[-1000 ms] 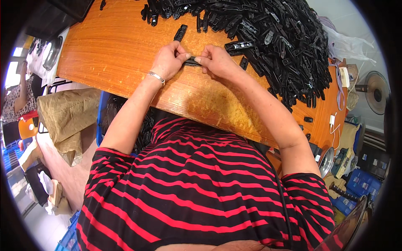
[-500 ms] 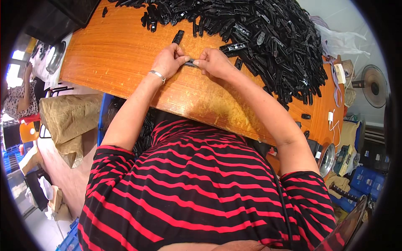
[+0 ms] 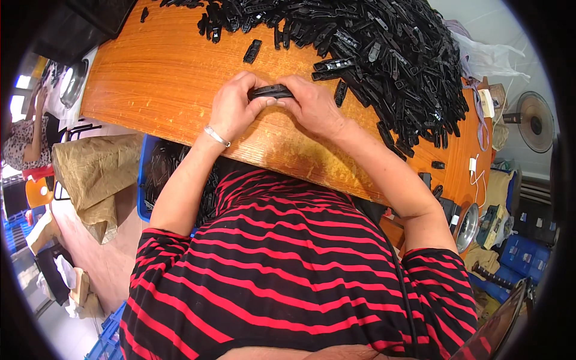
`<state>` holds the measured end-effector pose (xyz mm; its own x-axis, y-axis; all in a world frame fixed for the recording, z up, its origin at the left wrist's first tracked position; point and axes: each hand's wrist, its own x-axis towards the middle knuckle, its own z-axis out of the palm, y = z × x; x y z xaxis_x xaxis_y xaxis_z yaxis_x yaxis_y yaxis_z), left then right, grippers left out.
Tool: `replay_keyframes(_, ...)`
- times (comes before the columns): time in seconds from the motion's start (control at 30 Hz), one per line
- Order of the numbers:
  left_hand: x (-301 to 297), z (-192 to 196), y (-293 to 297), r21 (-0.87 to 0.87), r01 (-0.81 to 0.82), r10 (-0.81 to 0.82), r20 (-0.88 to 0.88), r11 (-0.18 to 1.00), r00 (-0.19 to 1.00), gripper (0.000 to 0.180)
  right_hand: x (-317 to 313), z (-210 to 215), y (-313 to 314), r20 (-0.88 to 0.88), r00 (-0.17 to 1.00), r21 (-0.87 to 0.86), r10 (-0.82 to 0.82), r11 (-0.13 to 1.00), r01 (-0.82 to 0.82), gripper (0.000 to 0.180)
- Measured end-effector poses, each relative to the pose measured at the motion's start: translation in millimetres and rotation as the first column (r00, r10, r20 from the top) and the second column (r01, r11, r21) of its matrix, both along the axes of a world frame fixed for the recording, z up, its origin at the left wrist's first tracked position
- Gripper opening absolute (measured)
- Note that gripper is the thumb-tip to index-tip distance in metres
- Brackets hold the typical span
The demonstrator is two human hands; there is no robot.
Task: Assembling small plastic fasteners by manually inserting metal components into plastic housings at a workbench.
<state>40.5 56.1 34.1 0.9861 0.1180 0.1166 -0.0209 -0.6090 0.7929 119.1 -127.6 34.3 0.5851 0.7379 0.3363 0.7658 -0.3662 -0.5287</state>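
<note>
Between my two hands is a slim, long black plastic piece [image 3: 272, 91], lying crosswise a little above the wooden table. My left hand [image 3: 233, 105] grips its left end with thumb and fingers, a silver bracelet on that wrist. On the other end, the fingers of my right hand [image 3: 313, 107] are curled around it, thumb at the near side. Parts of the piece are covered by my fingers. Just beyond my hands lies a loose black piece [image 3: 252, 51], and to the right of my right hand another small black piece [image 3: 341, 93] rests.
A large heap of similar black pieces [image 3: 396, 66] covers the far right of the table [image 3: 150, 84]. Under the near edge stands a blue crate [image 3: 141, 186] holding black parts. Brown sacking [image 3: 96, 174] is at left, with another person [image 3: 30, 141] beyond. A fan [image 3: 536, 123] stands at right.
Both hands have turned and curled further around the black piece, which now shows more between them. My left hand has moved slightly toward me, away from the loose piece beyond it.
</note>
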Motion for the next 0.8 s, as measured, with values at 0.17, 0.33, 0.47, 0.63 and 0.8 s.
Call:
replay_keyframes(0.17,-5.8,-0.5,-5.7,-0.032,-0.007,0.013,0.188,0.999,0.982,0.027,-1.5,5.5,-3.5,0.012,0.997,0.054,0.077,0.995,-0.078,0.028)
replay_keyframes(0.33,-15.8,2.3,1.5,0.025,-0.014,0.01,0.152,1.0,0.988,0.027,-10.4,13.6,1.3,-0.09,0.994,0.006,0.059,0.998,-0.059,0.025)
replay_keyframes(0.47,-22.1,-0.1,1.4,-0.067,-0.061,0.066,0.073,0.996,0.995,0.026,-14.5,7.4,7.8,-0.202,0.978,0.063,0.056,0.997,-0.044,0.026)
replay_keyframes(0.63,-45.5,-9.7,11.7,-0.241,-0.052,0.067,0.054,0.969,0.996,0.02,-18.0,8.0,18.6,-0.227,0.965,-0.041,0.135,0.988,-0.148,0.037)
replay_keyframes(0.8,-103.4,8.5,85.3,-0.171,-0.085,0.029,-0.307,0.982,0.951,0.017,-2.0,4.5,25.0,-0.285,0.931,-0.142,0.23,0.95,-0.278,0.04)
